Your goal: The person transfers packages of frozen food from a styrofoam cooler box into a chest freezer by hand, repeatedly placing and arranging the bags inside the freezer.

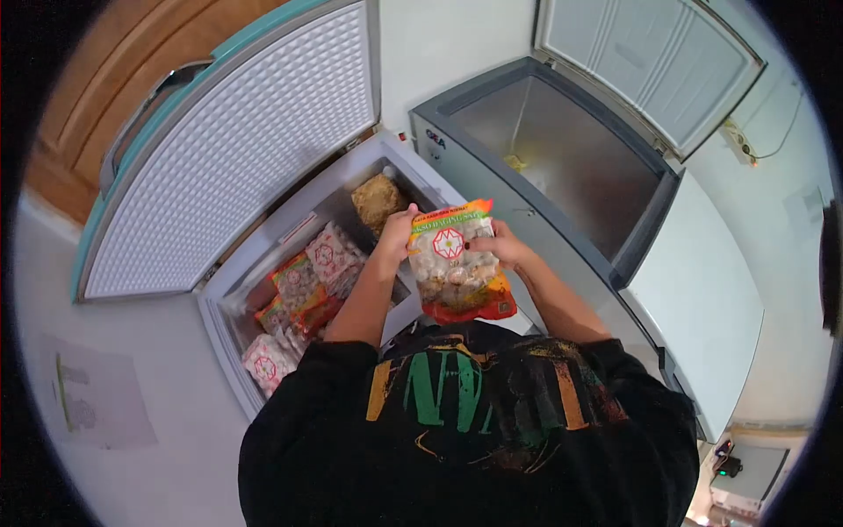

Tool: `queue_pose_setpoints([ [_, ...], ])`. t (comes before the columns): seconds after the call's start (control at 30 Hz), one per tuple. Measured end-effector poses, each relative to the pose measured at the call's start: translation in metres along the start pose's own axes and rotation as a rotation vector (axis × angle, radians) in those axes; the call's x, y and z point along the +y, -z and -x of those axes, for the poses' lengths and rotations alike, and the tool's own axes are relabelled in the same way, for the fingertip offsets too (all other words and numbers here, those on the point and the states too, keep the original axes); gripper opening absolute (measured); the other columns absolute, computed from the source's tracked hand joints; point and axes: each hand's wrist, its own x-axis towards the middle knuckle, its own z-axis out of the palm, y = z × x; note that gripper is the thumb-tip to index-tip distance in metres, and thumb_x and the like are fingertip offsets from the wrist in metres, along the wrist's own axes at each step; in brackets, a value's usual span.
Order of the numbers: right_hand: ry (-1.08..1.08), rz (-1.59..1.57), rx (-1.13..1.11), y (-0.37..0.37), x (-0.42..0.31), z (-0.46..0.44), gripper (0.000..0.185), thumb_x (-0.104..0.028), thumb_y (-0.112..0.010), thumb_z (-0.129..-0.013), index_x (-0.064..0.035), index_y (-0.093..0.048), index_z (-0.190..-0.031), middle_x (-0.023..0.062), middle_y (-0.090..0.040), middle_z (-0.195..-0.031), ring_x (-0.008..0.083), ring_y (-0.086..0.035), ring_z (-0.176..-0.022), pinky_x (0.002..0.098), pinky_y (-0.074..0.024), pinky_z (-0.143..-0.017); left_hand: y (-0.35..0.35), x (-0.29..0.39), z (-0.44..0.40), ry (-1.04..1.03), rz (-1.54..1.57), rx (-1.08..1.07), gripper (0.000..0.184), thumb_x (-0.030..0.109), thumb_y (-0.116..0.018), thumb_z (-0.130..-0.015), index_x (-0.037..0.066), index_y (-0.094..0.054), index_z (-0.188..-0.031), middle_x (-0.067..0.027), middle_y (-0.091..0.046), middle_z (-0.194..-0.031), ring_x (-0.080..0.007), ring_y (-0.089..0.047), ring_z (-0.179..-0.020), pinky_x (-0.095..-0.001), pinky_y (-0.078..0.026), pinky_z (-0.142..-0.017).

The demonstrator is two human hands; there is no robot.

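Observation:
Between both hands I hold a clear plastic bag of meatballs (456, 268) with orange, green and red print, upright in front of my chest. My left hand (400, 234) is closed on its upper left edge. On the opposite edge, my right hand (500, 246) grips the bag with the thumb across its front. Left of the bag stands an open chest freezer (226, 307). Several more printed bags of meatballs (299, 283) lie inside it, partly hidden by my left arm. A brown frozen pack (378, 202) rests at the freezer's far end.
The freezer's raised lid (263, 149) stands at the left. A second chest freezer (492, 189) is open on the right, with a small yellow item (515, 163) inside and its lid panel (650, 57) raised. A socket with a cable (742, 140) hangs on the right wall.

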Motion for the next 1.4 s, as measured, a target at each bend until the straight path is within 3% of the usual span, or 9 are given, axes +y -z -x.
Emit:
queue_pose_setpoints([
  [0.2,-0.038,0.099,0.059,0.010,0.040,-0.021,0.036,-0.002,-0.062,-0.061,0.0028,-0.052,-0.096,0.0092,-0.058,-0.087,0.0173,-0.057,-0.075,0.0314,-0.0471,-0.068,0.017,-0.034,0.000,0.038,0.152,0.115,0.037,0.034,-0.038,-0.086,0.000,-0.055,-0.086,-0.0086,-0.058,-0.076,-0.0175,-0.055,-0.065,-0.0308,-0.045,-0.060],
  [0.27,-0.051,0.069,0.082,0.005,0.030,-0.022,0.035,-0.003,-0.061,-0.062,0.0039,-0.052,-0.095,0.0101,-0.058,-0.087,0.0181,-0.057,-0.075,0.0322,-0.0476,-0.068,-0.002,-0.007,0.038,-0.041,0.448,-0.181,0.037,0.036,-0.042,-0.084,0.002,-0.051,-0.096,-0.0072,-0.057,-0.086,-0.0160,-0.055,-0.079,-0.0287,-0.044,-0.070],
  [0.33,-0.064,0.039,0.105,0.000,0.019,-0.023,0.035,-0.004,-0.060,-0.062,0.0049,-0.052,-0.095,0.0111,-0.058,-0.087,0.0190,-0.058,-0.076,0.0331,-0.0480,-0.068,-0.006,0.002,0.069,0.061,0.434,-0.176,0.037,0.034,-0.047,-0.082,0.004,-0.048,-0.103,-0.0052,-0.054,-0.096,-0.0146,-0.051,-0.090,-0.0276,-0.041,-0.078],
  [0.4,-0.083,-0.289,0.200,-0.002,0.013,-0.026,0.034,-0.003,-0.061,-0.061,0.0057,-0.052,-0.093,0.0116,-0.057,-0.087,0.0211,-0.057,-0.076,0.0335,-0.0472,-0.069,-0.001,-0.020,0.084,0.021,-0.060,-0.045,0.038,0.029,-0.053,-0.080,0.004,-0.047,-0.107,-0.0042,-0.053,-0.100,-0.0145,-0.051,-0.091,-0.0291,-0.040,-0.081],
  [0.53,-0.045,-0.289,0.167,-0.016,0.007,-0.021,0.029,-0.002,-0.059,-0.064,0.0056,-0.052,-0.091,0.0119,-0.057,-0.085,0.0211,-0.057,-0.075,0.0328,-0.0481,-0.066,-0.017,-0.034,0.108,-0.049,0.055,-0.060,0.047,0.015,-0.065,-0.070,0.003,-0.044,-0.110,-0.0062,-0.051,-0.105,-0.0162,-0.050,-0.095,-0.0313,-0.040,-0.082],
  [1.03,0.086,-0.011,0.240,-0.046,0.043,-0.051,0.025,-0.002,-0.060,-0.066,0.0033,-0.055,-0.090,0.0092,-0.059,-0.084,0.0170,-0.057,-0.072,0.0294,-0.0467,-0.064,0.012,-0.044,0.119,0.023,0.150,0.220,0.042,0.013,-0.070,-0.064,0.002,-0.050,-0.099,-0.0096,-0.058,-0.084,-0.0195,-0.059,-0.063,-0.0324,-0.052,-0.051],
  [1.2,0.091,-0.147,0.207,-0.032,0.040,-0.041,0.033,-0.003,-0.057,-0.068,0.0032,-0.049,-0.099,0.0107,-0.055,-0.091,0.0186,-0.056,-0.078,0.0309,-0.0470,-0.066,-0.005,-0.066,0.118,-0.215,0.187,0.407,0.042,0.015,-0.065,-0.070,0.007,-0.045,-0.106,-0.0073,-0.055,-0.094,-0.0183,-0.058,-0.074,-0.0303,-0.051,-0.054],
  [1.27,0.110,-0.316,0.245,-0.045,0.033,-0.039,0.032,-0.001,-0.056,-0.067,0.0064,-0.049,-0.098,0.0120,-0.055,-0.091,0.0223,-0.056,-0.079,0.0341,-0.0477,-0.067,-0.014,-0.055,0.131,-0.216,0.738,0.281,0.044,0.016,-0.062,-0.073,0.009,-0.041,-0.111,-0.0062,-0.051,-0.103,-0.0171,-0.056,-0.084,-0.0299,-0.050,-0.065],
  [1.4,0.089,-0.437,0.248,-0.061,0.061,-0.051,0.035,-0.002,-0.057,-0.068,0.0037,-0.048,-0.101,0.0095,-0.054,-0.094,0.0218,-0.055,-0.082,0.0336,-0.0469,-0.069,-0.032,-0.089,0.130,-0.342,1.002,0.239,0.043,0.017,-0.060,-0.075,0.009,-0.040,-0.113,-0.0058,-0.049,-0.106,-0.0176,-0.054,-0.089,-0.0319,-0.046,-0.076],
])
